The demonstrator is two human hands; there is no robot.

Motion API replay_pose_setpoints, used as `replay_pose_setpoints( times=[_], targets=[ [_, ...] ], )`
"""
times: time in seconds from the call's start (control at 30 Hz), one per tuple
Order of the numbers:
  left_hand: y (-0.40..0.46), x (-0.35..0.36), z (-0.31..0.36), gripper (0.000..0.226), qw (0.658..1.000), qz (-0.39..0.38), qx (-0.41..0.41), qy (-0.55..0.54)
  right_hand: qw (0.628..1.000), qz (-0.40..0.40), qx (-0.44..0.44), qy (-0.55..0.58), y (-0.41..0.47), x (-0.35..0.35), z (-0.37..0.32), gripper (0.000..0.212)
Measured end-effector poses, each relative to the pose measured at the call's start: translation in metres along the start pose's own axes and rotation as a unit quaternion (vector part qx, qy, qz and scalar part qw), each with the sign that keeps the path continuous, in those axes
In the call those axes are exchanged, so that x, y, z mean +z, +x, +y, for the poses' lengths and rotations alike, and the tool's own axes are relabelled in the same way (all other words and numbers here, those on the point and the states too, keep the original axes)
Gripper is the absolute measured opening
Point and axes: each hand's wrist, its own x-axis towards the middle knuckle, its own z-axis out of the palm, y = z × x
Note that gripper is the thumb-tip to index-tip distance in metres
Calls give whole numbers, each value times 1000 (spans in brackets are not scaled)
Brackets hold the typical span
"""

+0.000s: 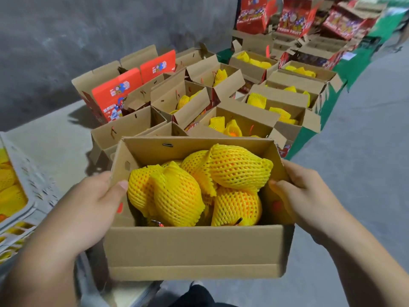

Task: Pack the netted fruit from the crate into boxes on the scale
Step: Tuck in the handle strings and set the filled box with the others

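A: Netted fruit, orange under yellow foam mesh sleeves, fills the open brown cardboard box held up in both hands.

B: How is it gripped?

A: The left hand clasps the box's left wall, thumb hooked over the rim. The right hand clasps the right wall the same way.

B: And beyond the hands?

A: Rows of open cardboard boxes stand on the grey floor ahead, many holding sleeved fruit, some apparently empty. The pale plastic crate at the left edge still holds fruit. No scale is visible. This box looks full; packing seems partway done.
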Motion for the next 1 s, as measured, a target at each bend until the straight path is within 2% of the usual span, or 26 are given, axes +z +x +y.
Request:
replay_pose_setpoints(
  times=[0.27, 0.37, 0.5, 0.6, 0.8, 0.9, 1.0],
  targets=[
    [96, 24, 52, 30, 998, -16, 33, -58, 1000, 19, -15, -11, 88, -37, -4, 40],
    [145, 31, 77, 30, 996, -44, 44, -69, 998, 55, -6, -11, 127, -52, -6, 40],
    [211, 37, 119, 27, 992, -77, 81, -56, 996, 87, 14, -9, 173, -76, -2, 50],
    [258, 49, 152, 29, 991, -81, 101, -31, 992, 127, 25, -4, 206, -93, 3, 44],
    [324, 78, 218, 49, 984, -106, 141, -13, 979, 189, 78, 22, 261, -140, 4, 40],
    [352, 90, 240, 43, 984, -94, 151, -8, 979, 182, 93, 6, 294, -165, 4, 28],
    [374, 104, 262, 46, 987, -90, 137, -6, 981, 169, 97, -12, 326, -188, 10, 29]
  ],
)
